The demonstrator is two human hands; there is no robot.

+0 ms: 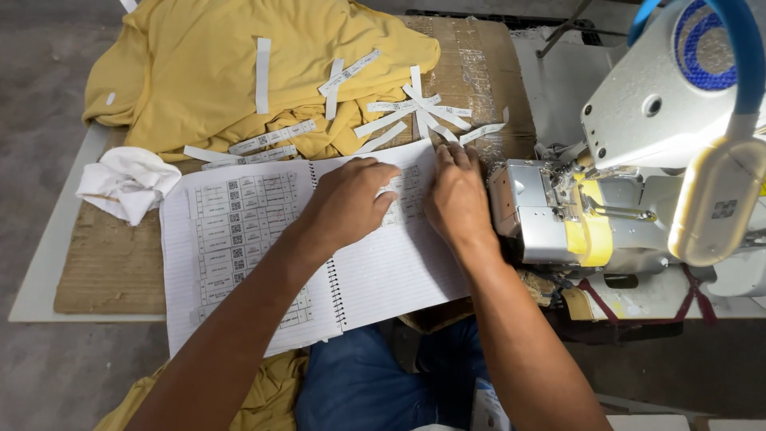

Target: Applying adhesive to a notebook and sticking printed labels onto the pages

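Work table (48, 263): pale top, carrying a sheet of brown cardboard (112, 271) under everything in front of you.

Yellow garments (215, 64): heaped at the far left of the table, strewn with loose white label strips (415, 108); more yellow cloth hangs by your lap.

Sewing machine (662, 152): grey-white body with a yellow front part, at your right, just beside the notebook's edge.

Spiral notebook (239, 239): lies open and flat before you, between the garments and your lap. The left page is filled with rows of stuck-down printed labels; the right page has labels only near its top, ruled lines below.

White cloth (126, 182): crumpled, left of the notebook, touching its corner.

Your left hand (347, 203): palm down on the right page near the spiral, fingers curled loosely and pressing on the stuck labels; it grips nothing that you can see.

Your right hand (456, 195): palm down at the page's upper right corner, fingers nearly straight and close together, tips at the page edge; whether they pinch a strip cannot be told.
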